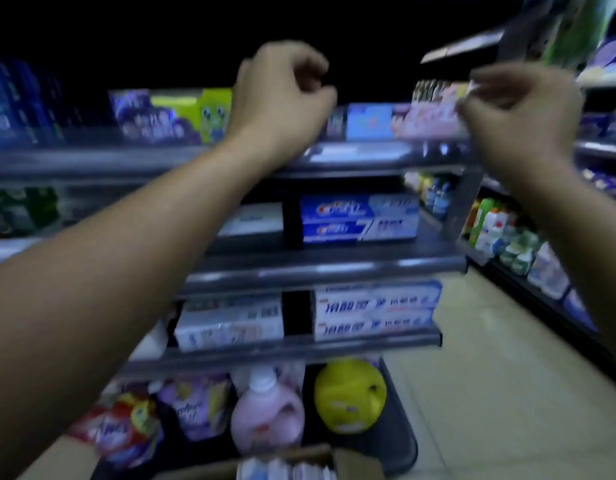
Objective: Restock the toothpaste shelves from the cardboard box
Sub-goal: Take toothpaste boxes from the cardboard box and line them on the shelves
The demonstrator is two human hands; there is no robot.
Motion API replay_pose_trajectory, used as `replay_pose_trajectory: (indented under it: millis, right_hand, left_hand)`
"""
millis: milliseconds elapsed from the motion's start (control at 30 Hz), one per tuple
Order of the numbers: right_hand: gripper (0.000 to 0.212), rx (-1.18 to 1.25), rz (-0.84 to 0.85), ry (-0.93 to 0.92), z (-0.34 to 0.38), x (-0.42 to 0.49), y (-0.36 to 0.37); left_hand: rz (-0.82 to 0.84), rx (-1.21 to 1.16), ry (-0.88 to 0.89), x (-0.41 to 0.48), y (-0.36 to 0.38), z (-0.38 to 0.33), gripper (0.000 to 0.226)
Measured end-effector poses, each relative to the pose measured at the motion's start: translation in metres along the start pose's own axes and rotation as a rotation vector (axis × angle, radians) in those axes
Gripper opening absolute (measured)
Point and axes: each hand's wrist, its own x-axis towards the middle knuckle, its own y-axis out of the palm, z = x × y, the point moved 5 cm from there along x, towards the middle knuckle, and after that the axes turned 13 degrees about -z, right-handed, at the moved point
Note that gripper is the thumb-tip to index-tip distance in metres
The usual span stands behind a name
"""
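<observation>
Toothpaste cartons [360, 218] lay stacked on the shelves [327, 263] below both raised hands. Left hand [282, 102] fingers [317, 76] were curled shut, holding nothing visible. Right hand [521, 112] fingers [469, 107] pinched at a pink carton [428, 121] on the top shelf; blur obscured the grip. Far below the fingers, the cardboard box [320, 462] held further cartons.

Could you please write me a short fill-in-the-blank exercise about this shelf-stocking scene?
1. Both hands, left hand and right hand, are raised at the ____ shelf.
2. The bottle beside the yellow container is coloured ____.
3. The cardboard box sits at the ____ edge of the view.

Missing words: top; pink; bottom
</observation>
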Motion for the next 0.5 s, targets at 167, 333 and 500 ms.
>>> replay_pose_trajectory:
  millis: [167,333,500]
  right_hand:
    - [0.029,0.144,0.197,0.127,0.007,-0.125,-0.022]
    - [0.012,0.397,0.336,0.288,0.017,-0.255,-0.012]
    - [0.027,0.346,0.583,0.511,-0.031,-0.378,0.026]
  left_hand:
    - [0.023,-0.119,0.198,-0.113,-0.068,0.033,0.031]
    - [0.276,-0.160,-0.200,-0.255,-0.087,0.111,0.017]
    - [0.651,0.115,-0.686,-0.413,-0.086,0.208,0.021]
